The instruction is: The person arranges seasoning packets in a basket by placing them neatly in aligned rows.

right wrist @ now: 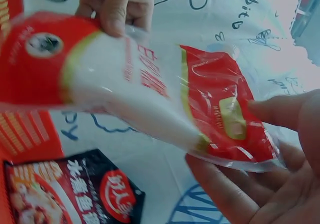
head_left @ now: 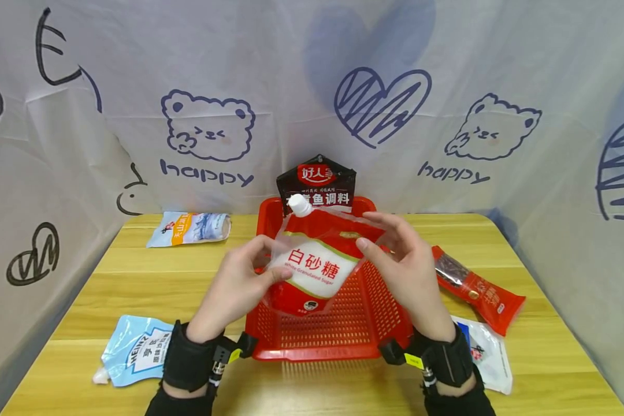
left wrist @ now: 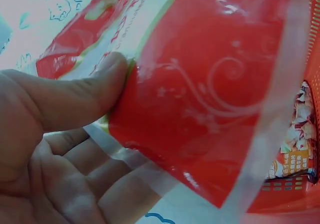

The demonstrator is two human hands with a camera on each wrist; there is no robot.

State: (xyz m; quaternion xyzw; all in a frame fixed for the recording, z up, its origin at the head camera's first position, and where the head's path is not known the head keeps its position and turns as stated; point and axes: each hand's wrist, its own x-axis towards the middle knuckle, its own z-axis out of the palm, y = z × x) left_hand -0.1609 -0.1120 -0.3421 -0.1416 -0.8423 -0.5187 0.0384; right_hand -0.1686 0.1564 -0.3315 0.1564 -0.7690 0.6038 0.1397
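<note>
1. Left hand (head_left: 234,286) pinches a sugar pouch (head_left: 314,266) by its left edge, thumb in front.
2. The sugar pouch is over the red basket (head_left: 319,352), probably held two-handed so its soft body stays supported.
3. Right hand (head_left: 411,271) pinches its right edge.

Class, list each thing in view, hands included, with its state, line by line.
White granulated sugar pouch: capped, tilted
Left hand: gripping sugar pouch
Right hand: gripping sugar pouch
Red basket: upright
Boiled-fish seasoning pouch: standing in basket
Heinz pouch: flat, partly hidden
Red windowed packet: flat
White packet: flat, partly hidden
Blue-and-orange packet: flat
</note>
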